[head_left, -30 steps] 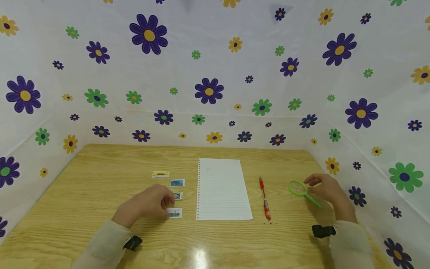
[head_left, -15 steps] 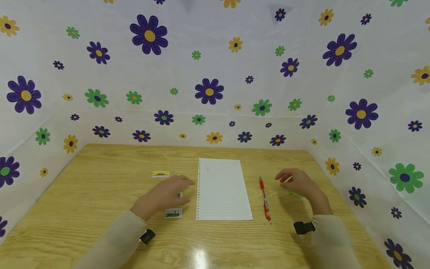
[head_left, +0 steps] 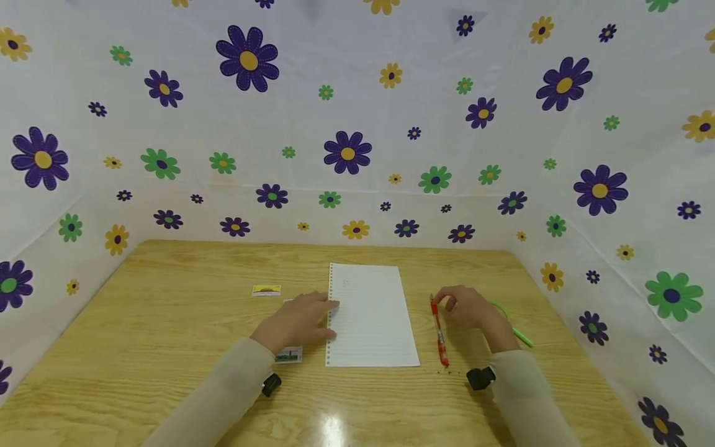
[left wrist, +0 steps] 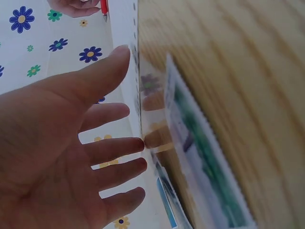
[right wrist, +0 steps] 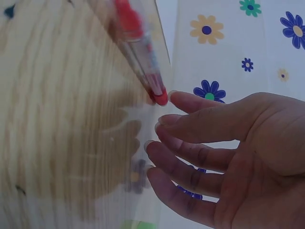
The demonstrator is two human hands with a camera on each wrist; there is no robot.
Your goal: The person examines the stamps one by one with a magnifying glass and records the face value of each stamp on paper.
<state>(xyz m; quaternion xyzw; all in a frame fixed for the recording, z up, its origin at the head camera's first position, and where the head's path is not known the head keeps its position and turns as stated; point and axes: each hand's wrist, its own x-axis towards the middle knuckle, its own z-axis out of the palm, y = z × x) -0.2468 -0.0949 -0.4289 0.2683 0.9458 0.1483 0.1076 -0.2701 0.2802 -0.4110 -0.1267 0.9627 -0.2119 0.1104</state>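
My left hand [head_left: 298, 323] is at the left edge of a lined paper sheet [head_left: 374, 316], its fingers straight and spread, fingertips overlapping the punched holes. Beneath its wrist side lies a small stamp [head_left: 288, 355] with a green landscape, seen larger as a stamp [left wrist: 205, 152] in the left wrist view; other stamps are mostly covered by the hand. My right hand [head_left: 469, 307] is beside a red pen [head_left: 439, 335], index fingertip right at the red grip near its point. In the right wrist view the fingers of the right hand [right wrist: 228, 152] are loosely bent, next to the pen [right wrist: 147, 62].
A green magnifying glass [head_left: 523, 337] lies partly hidden behind the right forearm. A yellow stamp [head_left: 266, 290] lies farther back on the left of the wooden table [head_left: 184, 273]. Small dark specks sit below the pen. A flowered cloth [head_left: 301, 124] encloses the back and sides.
My left hand has moved right from the stamps to the paper's edge, its fingers spreading. My right hand has moved left from the magnifying glass to the pen.
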